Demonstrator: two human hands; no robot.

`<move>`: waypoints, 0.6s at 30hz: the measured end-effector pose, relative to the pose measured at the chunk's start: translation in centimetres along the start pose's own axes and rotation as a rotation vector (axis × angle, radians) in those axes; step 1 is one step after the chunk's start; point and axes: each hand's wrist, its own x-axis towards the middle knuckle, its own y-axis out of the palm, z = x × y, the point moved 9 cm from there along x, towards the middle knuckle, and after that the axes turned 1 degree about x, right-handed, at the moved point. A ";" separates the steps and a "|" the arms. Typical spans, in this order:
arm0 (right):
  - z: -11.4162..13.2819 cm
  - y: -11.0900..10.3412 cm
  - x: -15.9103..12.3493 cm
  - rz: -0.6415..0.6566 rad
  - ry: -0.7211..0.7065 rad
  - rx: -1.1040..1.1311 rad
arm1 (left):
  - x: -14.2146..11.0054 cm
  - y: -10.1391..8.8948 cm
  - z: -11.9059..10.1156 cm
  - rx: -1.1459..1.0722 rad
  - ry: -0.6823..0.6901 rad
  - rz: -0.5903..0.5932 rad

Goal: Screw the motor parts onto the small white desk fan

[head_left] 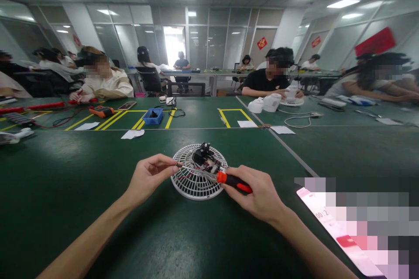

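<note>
My right hand [258, 189] grips the black-and-red handle of a screwdriver [234, 182], its shaft pointing left across a fan part. At the screwdriver's tip, the thumb and fingers of my left hand [152, 176] are pinched together; a small dark bit shows there, and I cannot tell whether it is the tip itself or a screw. Below both hands a round white fan grille [193, 189] lies on the green table. On it sits a black motor assembly [202, 153] with thin red, white and black wires, partly hidden behind the screwdriver.
A phone [340, 235] lies at the right front. Farther back are a blue bin [153, 116] with dark parts, paper slips [132, 134], an orange-and-black meter [102, 111] and white fan housings [271, 102]. Several people, including one in a black shirt [265, 80], sit across the tables.
</note>
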 end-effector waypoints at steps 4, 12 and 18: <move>0.2 -0.7 -0.3 -0.065 -0.090 -0.111 | 0.0 0.6 0.2 -0.005 -0.017 0.028; 0.4 -0.9 -0.8 -0.109 -0.117 -0.070 | 0.0 0.9 0.5 0.011 -0.045 0.021; -0.3 0.0 -1.1 0.043 -0.003 0.037 | -0.1 1.6 1.8 -0.033 -0.090 0.064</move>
